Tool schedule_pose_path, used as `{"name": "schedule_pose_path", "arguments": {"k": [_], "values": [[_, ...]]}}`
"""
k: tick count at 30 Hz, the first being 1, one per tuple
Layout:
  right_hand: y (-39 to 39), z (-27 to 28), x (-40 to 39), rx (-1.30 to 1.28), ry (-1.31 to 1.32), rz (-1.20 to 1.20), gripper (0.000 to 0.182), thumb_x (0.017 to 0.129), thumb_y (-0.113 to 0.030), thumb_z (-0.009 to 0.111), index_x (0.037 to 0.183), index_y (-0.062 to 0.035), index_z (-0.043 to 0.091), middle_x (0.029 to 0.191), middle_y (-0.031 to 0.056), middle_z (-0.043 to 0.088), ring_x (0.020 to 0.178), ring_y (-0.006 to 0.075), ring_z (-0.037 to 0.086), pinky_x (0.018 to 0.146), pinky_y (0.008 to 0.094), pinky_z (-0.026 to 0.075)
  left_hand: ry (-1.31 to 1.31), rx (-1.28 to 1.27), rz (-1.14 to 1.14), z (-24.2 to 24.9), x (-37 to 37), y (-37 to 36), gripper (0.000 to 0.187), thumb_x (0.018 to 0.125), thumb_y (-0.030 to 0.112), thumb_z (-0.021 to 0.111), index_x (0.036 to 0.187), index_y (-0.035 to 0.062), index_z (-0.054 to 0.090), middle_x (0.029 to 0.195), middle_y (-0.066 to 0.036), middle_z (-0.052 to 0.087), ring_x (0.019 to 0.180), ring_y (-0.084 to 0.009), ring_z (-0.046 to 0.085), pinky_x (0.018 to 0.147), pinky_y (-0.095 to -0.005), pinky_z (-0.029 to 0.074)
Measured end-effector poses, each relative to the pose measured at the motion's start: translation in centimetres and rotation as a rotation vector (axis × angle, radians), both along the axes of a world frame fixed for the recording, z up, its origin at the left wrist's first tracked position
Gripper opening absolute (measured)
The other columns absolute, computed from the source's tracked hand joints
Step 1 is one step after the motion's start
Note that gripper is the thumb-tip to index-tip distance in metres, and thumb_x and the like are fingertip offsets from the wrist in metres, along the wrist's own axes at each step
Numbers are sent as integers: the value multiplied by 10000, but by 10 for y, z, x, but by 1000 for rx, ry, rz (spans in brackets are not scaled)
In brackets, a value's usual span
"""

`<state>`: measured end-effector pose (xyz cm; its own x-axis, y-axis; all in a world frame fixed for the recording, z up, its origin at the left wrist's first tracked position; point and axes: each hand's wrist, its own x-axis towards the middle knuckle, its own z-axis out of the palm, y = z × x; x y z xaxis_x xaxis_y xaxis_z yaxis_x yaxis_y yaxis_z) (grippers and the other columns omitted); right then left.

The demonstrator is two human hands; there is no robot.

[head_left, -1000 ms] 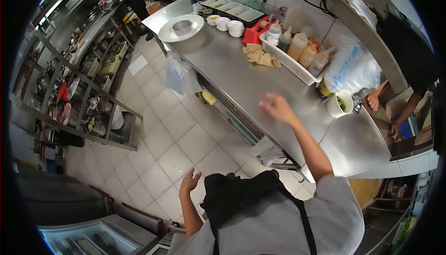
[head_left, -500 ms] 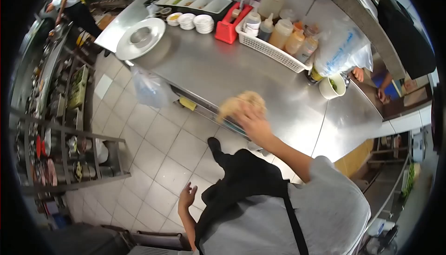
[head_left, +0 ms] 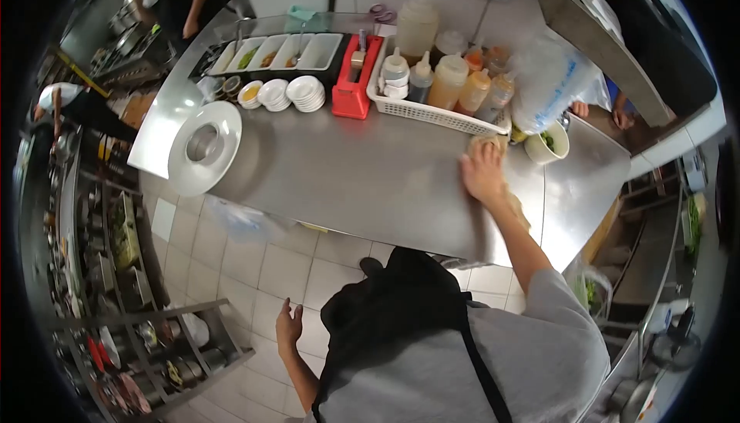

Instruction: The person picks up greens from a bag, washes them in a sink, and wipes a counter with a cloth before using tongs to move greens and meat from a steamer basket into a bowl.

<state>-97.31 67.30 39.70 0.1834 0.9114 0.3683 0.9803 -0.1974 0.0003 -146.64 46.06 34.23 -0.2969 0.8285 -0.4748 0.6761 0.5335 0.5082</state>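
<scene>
My right hand [head_left: 484, 175] presses a tan cloth [head_left: 498, 146] onto the steel counter [head_left: 347, 176], close to the front of a white plastic basket [head_left: 443, 113]. Part of the cloth is hidden under my palm, and some trails back beside my wrist. Inside the basket stand several squeeze bottles [head_left: 449, 80] with sauces. To the right of the cloth is a white tub [head_left: 547, 143] with something green in it. My left hand [head_left: 289, 324] hangs over the tiled floor beside my apron, fingers apart, holding nothing.
A wide white plate [head_left: 223, 157] with a metal ring sits at the counter's left end. Along the back are stacked small dishes [head_left: 306, 93], a red holder [head_left: 352, 103] and topping trays [head_left: 317, 52]. Two people work at the left; another person's hands show behind the right end.
My right hand has moved the cloth from the counter's front edge to the right and back, near the basket. My left hand stays low at my side. The view has shifted.
</scene>
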Motion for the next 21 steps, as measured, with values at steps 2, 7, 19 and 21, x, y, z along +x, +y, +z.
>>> {"name": "schedule_pose_path", "arguments": {"k": [2, 7, 19, 21], "values": [[17, 12, -62, 4, 69, 82, 493, 862, -393, 366, 1162, -9, 440, 1198, 177, 423, 1160, 339, 326, 981, 470, 214, 47, -23, -171, -11, -8, 22, 546, 801, 357, 540, 1214, 18, 425, 1050, -241, 546, 980, -364, 533, 830, -401, 420], [6, -5, -229, -72, 538, 660, 357, 825, -338, 398, 1114, -148, 483, 1227, 83, 410, 1216, 274, 286, 1003, 500, 151, -57, -38, -528, -9, 24, 95, 536, 812, 335, 531, 1220, 10, 411, 1010, -229, 569, 964, -331, 548, 827, -366, 423], [-281, 8, 138, 637, 427, -794, 232, 860, -225, 472, 837, -18, 574, 727, 179, 572, 650, 253, 555, 616, 345, 421, -569, -113, -809, 64, 13, 122, 397, 873, 189, 477, 1223, 14, 413, 1012, -131, 586, 893, -175, 546, 816, -277, 409], [-280, 70, 97, 633, 465, -684, 231, 862, -216, 472, 845, -8, 571, 708, 157, 571, 641, 218, 544, 610, 329, 421, -753, -203, -939, 99, 42, 126, 366, 896, 179, 433, 1229, 27, 414, 1080, -88, 566, 901, -134, 528, 821, -262, 403]]}}
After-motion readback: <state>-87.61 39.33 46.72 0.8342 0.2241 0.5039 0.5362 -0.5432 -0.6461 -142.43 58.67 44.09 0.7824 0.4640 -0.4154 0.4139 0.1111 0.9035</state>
